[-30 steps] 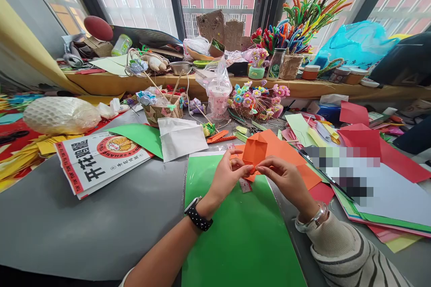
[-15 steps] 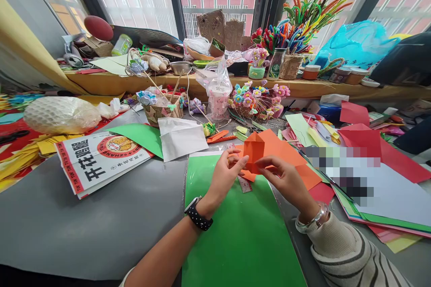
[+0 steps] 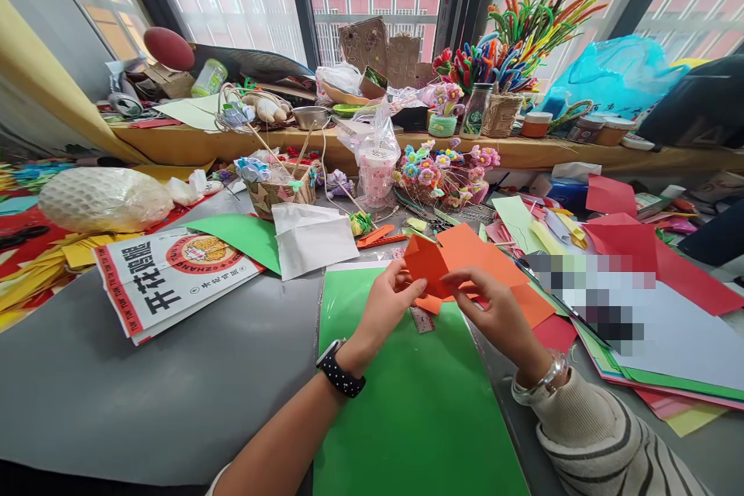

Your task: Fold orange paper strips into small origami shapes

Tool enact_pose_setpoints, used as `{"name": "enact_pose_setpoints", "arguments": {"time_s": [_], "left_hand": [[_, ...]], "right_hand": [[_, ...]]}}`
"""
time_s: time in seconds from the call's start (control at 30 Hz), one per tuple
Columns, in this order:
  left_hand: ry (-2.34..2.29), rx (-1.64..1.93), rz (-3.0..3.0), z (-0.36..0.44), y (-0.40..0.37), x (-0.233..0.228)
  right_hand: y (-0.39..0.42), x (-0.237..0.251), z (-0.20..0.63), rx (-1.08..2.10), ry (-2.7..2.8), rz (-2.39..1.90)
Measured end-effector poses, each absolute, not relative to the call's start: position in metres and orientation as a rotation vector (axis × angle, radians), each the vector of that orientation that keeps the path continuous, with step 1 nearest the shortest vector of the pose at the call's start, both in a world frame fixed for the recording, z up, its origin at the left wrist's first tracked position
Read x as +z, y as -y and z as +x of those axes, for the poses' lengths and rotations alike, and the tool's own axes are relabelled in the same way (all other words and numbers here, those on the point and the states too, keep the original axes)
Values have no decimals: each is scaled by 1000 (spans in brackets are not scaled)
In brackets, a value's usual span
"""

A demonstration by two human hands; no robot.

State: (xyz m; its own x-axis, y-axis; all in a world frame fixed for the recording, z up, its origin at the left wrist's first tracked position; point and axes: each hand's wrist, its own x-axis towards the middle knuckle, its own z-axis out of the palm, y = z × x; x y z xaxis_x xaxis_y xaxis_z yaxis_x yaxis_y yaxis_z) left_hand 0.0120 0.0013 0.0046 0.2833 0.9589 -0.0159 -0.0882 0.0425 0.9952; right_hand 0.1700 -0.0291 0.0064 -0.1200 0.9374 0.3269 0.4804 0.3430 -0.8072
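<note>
A folded piece of orange paper (image 3: pixel 427 266) is held up between my two hands above the far end of a green mat (image 3: pixel 418 387). My left hand (image 3: pixel 398 291) pinches its left side, thumb in front. My right hand (image 3: pixel 480 296) grips its right edge between thumb and fingers. Behind the folded piece lie flat orange sheets (image 3: pixel 485 260), partly covered by it and by my right hand. A small printed ruler (image 3: pixel 422 319) pokes out beneath the folded piece. A watch is on my left wrist and a bracelet on my right.
To the left lie a printed paper bag (image 3: pixel 174 283), a green sheet (image 3: pixel 241 236) and a folded white paper (image 3: pixel 314 240). A phone (image 3: pixel 563 298) rests on stacked paper at right. Behind stand a lidded cup (image 3: pixel 377 170), a basket (image 3: pixel 282 190) and fuzzy-stem flowers (image 3: pixel 435 170).
The folded orange paper has turned and tilted to the left, now showing a broad flat face. My left thumb has shifted lower on it. Both hands remain in nearly the same place.
</note>
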Motion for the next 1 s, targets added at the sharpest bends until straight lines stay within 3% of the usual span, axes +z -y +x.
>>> {"name": "enact_pose_setpoints", "arguments": {"time_s": [0.37,0.63,0.87,1.0], "left_hand": [[-849,940,1104,13,3,10],[-909,1205,1277,5,-3,13],[-1097,859,1663,3,-2,11],[-1096,918,1512,5,-2,10]], "right_hand": [[28,5,170,959,1501,-1304],[23,4,175,620,1822,-1462],[26,7,174,448,1879,-1393],[29,7,172,497,1735,-1352]]}}
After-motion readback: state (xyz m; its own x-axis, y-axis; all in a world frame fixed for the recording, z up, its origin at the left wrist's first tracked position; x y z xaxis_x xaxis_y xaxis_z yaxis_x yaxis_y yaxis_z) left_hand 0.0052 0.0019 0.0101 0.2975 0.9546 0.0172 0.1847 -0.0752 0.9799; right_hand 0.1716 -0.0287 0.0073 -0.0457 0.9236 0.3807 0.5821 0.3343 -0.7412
